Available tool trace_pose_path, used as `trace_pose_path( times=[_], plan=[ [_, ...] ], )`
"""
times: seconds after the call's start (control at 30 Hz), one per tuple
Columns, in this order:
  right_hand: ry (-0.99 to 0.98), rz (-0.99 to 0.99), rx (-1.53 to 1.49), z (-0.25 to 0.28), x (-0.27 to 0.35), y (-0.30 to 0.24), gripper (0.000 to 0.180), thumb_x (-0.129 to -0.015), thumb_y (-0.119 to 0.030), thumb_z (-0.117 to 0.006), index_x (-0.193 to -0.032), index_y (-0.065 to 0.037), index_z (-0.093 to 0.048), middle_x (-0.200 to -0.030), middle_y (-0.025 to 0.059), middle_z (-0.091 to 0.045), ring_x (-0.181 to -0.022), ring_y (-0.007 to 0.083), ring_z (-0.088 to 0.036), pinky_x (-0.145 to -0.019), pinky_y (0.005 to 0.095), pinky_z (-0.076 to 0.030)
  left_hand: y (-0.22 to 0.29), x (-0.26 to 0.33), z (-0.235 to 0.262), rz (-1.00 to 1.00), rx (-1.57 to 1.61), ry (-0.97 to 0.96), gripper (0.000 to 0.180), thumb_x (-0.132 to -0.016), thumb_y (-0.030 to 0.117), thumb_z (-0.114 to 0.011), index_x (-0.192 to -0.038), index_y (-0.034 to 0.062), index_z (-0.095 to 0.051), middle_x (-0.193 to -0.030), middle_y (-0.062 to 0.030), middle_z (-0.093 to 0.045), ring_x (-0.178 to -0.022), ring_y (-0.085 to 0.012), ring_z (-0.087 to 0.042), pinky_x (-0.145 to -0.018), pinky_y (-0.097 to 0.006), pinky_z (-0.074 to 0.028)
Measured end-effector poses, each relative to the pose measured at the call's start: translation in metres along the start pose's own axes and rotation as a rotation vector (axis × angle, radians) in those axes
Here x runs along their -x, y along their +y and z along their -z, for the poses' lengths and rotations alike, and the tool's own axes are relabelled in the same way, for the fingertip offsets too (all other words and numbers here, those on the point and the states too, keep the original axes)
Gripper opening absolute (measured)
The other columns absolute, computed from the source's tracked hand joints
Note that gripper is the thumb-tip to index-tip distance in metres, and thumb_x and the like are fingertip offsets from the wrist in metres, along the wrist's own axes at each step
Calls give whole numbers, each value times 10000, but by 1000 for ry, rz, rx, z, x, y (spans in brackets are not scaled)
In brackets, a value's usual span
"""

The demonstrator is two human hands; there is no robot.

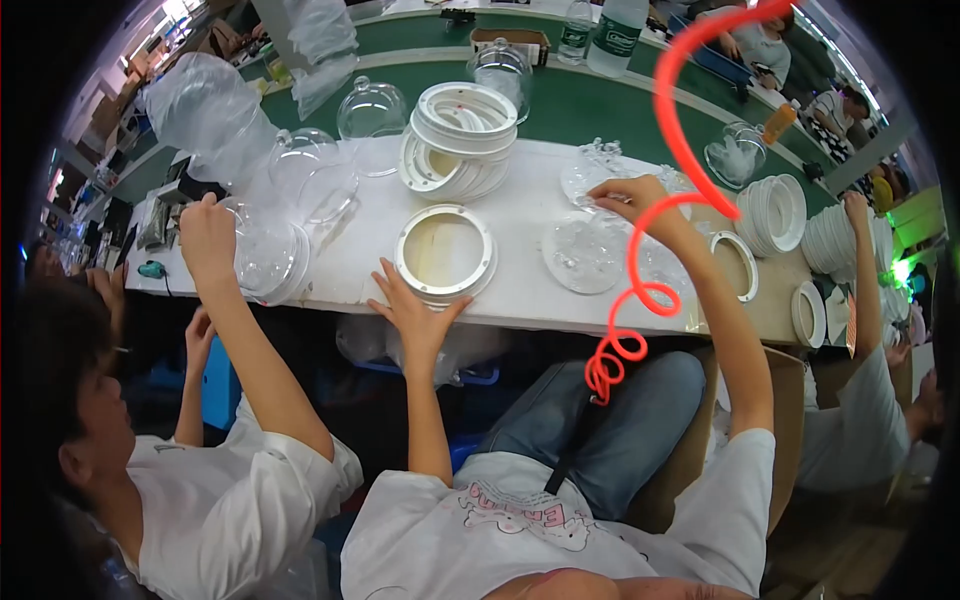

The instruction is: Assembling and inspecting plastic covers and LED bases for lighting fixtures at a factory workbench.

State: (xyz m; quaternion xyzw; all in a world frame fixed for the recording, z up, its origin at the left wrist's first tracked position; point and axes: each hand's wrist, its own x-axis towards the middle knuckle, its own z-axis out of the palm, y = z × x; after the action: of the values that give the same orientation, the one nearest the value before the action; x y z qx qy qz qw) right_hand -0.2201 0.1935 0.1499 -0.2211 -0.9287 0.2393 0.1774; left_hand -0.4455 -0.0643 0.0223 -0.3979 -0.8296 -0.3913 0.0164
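Note:
A white ring-shaped frame (pixel 487 250) lies on the white work surface in front of me. My left hand (pixel 413 318) rests against its near left edge, with fingers and thumb spread apart. Farther right, my right hand (pixel 640 200) hovers over clear plastic pieces, fingertips pinched together. Whatever is between those fingertips is too small to make out. Below that hand sits a round clear dish of small transparent parts (pixel 582 256); another clear heap (pixel 592 180) lies just beyond it. Behind the ring rises a stack of similar white rings (pixel 465 135).
A red coiled hose (pixel 640 250) hangs in front of my right arm. Clear domes (pixel 372 112) stand at the back left. More white rings (pixel 770 215) are stacked on the right. A co-worker's raised fist (pixel 208 240) is close on the left; another person works at far right.

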Motion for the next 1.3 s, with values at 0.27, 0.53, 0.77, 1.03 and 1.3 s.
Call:
trace_pose_path(
  times=[0.27,0.53,0.77,1.03,1.3],
  plan=[
    [72,-19,-163,25,-35,-76,189,-792,-130,-624,-928,-2,-656,-756,86,-664,-672,120,-615,-630,250,-480,25,15,-3,-57,-33,-162,1183,-559,627,-704,-1372,-40,-163,-1417,-226,-215,-1355,-391,-18,-972,-654,97],
    [85,-6,-98,-6,-55,-83,194,-822,-144,-609,-942,2,-651,-815,84,-668,-715,111,-608,-690,231,-474,45,17,-2,-147,90,-25,899,-581,522,-743,-1286,70,-416,-1414,-176,-259,-1349,-415,-10,-973,-665,72],
    [171,-151,-153,15,-30,-69,215,-843,-149,-602,-988,2,-648,-832,43,-648,-741,75,-566,-672,204,-449,-3,-16,33,-476,500,-503,257,-620,131,-744,-864,117,-665,-1425,-132,-298,-1360,-383,-63,-1076,-522,-69],
    [316,-109,-115,22,-15,-54,185,-823,-152,-603,-939,-27,-675,-785,80,-670,-659,119,-606,-604,217,-465,58,8,12,-249,-170,-154,661,-640,440,-730,-1216,191,-524,-1418,-170,-234,-1332,-419,-96,-965,-693,-45],
    [265,51,-94,26,-21,-63,200,-799,-183,-612,-926,-41,-675,-785,111,-668,-681,186,-648,-642,258,-497,47,-28,30,-529,64,-517,264,-661,108,-714,-922,143,-691,-1439,-101,-244,-1349,-400,-47,-1040,-606,-72]
  ],
)
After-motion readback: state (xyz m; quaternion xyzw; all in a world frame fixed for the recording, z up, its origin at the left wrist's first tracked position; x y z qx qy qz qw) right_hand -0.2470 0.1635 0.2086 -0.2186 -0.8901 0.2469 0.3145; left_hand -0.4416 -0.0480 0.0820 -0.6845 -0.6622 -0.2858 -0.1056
